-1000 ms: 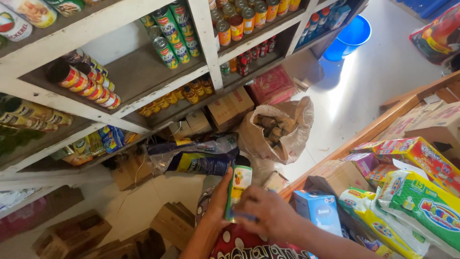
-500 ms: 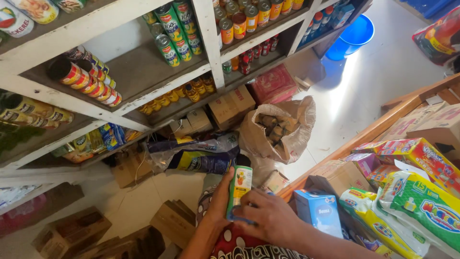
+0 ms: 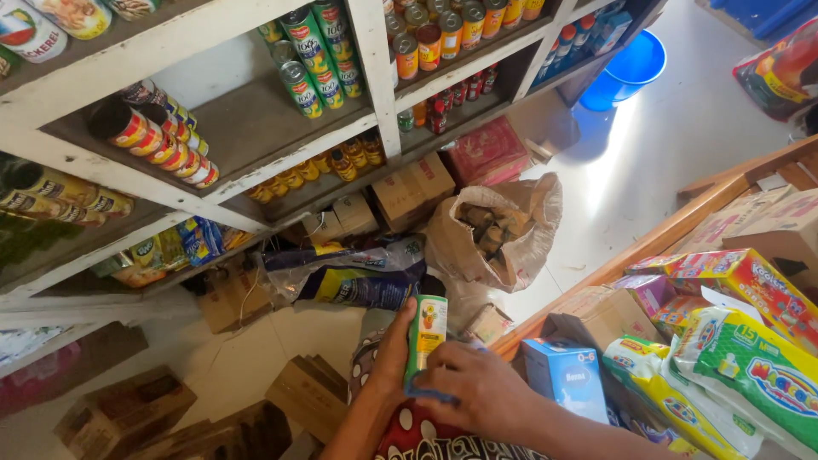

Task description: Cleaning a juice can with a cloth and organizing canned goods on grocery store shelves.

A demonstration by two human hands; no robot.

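Observation:
My left hand (image 3: 390,353) grips a slim green can with a yellow and orange label (image 3: 426,328), held upright at the bottom centre of the view. My right hand (image 3: 479,393) covers the can's lower end, fingers curled over a small blue piece (image 3: 426,394), possibly a cloth, pressed against the can. Both forearms come in from the bottom edge, over red fabric with white dots (image 3: 417,434).
White wooden shelves (image 3: 379,81) hold rows of tins and bottles. Cardboard boxes (image 3: 307,396), a brown sack (image 3: 503,234) and a printed bag (image 3: 349,277) lie on the floor. A wooden counter edge (image 3: 648,243) at right carries colourful packets (image 3: 741,362) and a blue carton (image 3: 567,375). A blue bucket (image 3: 626,68) stands behind.
The can stays in my left hand at nearly the same spot. My right hand has shifted slightly over the can's lower end. The view has barely moved.

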